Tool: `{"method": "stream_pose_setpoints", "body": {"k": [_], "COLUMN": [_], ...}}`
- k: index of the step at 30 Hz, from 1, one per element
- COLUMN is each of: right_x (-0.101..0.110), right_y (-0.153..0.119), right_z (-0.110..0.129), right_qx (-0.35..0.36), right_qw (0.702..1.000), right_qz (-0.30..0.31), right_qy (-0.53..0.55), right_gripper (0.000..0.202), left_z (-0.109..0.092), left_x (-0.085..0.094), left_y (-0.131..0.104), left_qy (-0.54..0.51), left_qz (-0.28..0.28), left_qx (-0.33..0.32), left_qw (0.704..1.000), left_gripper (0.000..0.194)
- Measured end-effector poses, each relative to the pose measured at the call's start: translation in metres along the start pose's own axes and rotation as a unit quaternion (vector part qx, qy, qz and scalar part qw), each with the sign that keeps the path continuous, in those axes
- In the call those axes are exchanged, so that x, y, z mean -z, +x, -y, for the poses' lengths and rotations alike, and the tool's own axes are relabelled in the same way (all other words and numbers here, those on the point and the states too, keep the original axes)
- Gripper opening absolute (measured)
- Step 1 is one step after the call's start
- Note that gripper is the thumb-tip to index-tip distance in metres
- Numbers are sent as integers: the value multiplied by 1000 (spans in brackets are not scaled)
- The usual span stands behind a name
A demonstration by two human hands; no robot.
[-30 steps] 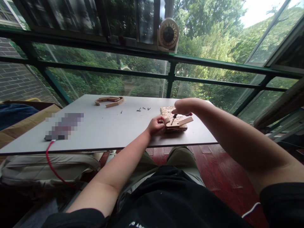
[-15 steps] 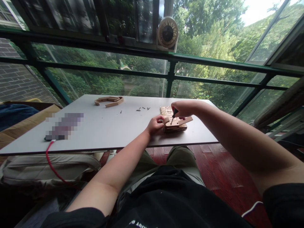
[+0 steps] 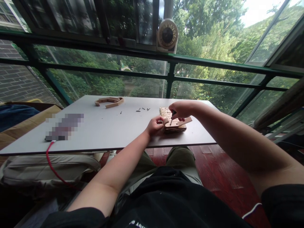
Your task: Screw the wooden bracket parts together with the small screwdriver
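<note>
A light wooden hook-shaped piece (image 3: 182,122) lies on a rough, pitted block (image 3: 166,111) near the table's front edge. My left hand (image 3: 155,125) pinches the curled left end of the wooden piece. Above the block, my right hand (image 3: 181,110) is closed around the dark handle of a screwdriver (image 3: 173,113). Its shaft slants down, and the tip meets the wooden piece at a small spot close to the curled end. Whether a screw sits under the tip is too small to tell.
Several small screws (image 3: 143,109) lie on the white table (image 3: 106,129). Curved wooden pieces (image 3: 115,101) rest at its back left. A blurred-out object (image 3: 65,126) with a red cable (image 3: 48,158) is at the left. Behind the table are green railings (image 3: 142,73) and windows.
My right hand and the screwdriver have shifted very slightly left, and the handle's tilt has changed a little. My left hand keeps its grip on the wooden piece.
</note>
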State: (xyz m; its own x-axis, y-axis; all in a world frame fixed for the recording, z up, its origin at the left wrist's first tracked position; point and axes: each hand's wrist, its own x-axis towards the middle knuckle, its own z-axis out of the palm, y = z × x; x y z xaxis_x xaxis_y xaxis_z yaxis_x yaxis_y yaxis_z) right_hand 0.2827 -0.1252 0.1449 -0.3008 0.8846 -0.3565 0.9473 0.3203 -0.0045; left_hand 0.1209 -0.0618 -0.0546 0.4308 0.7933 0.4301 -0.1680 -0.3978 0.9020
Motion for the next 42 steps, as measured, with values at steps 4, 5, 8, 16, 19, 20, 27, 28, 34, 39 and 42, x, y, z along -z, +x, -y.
{"method": "stream_pose_setpoints", "body": {"k": [4, 5, 8, 16, 19, 20, 27, 28, 34, 39, 42], "right_x": [2, 2, 3, 2, 1, 1, -3, -3, -4, -4, -5], "right_y": [3, 4, 10, 17, 17, 17, 15, 14, 10, 13, 14], "right_z": [2, 3, 4, 6, 5, 4, 3, 4, 10, 8, 6], "right_qx": [4, -1, -19, -66, -68, -67, -41, -40, -36, -46, -23], "right_qw": [1000, 1000, 1000, 997, 998, 998, 999, 998, 998, 998, 998], "right_qz": [5, 8, 17, 34, 12, 3, -29, -36, -52, -45, -54], "right_qy": [-12, -13, -17, -14, -8, -7, -15, -20, -28, 6, 1], "right_gripper": [24, 23, 25, 41, 36, 33, 26, 26, 37, 49, 45], "left_z": [1, 1, 2, 1, 2, 1, -1, 0, -1, -8, -11], "left_x": [0, 0, 0, -1, 0, 0, 0, 1, -1, -5, -6], "left_y": [-1, -1, -2, -1, -1, -1, -1, -1, -1, -4, -4], "left_qy": [-17, -23, -40, -37, -24, -21, -19, -17, -13, 8, 27], "left_qz": [12, 16, 23, 16, 7, 6, 17, 17, 7, -16, -29], "left_qx": [4, 5, 8, 14, 18, 22, 25, 20, 4, 7, 1], "left_qw": [1000, 1000, 999, 999, 1000, 1000, 999, 1000, 1000, 1000, 999], "left_gripper": [18, 19, 24, 21, 20, 20, 23, 24, 27, 29, 27]}}
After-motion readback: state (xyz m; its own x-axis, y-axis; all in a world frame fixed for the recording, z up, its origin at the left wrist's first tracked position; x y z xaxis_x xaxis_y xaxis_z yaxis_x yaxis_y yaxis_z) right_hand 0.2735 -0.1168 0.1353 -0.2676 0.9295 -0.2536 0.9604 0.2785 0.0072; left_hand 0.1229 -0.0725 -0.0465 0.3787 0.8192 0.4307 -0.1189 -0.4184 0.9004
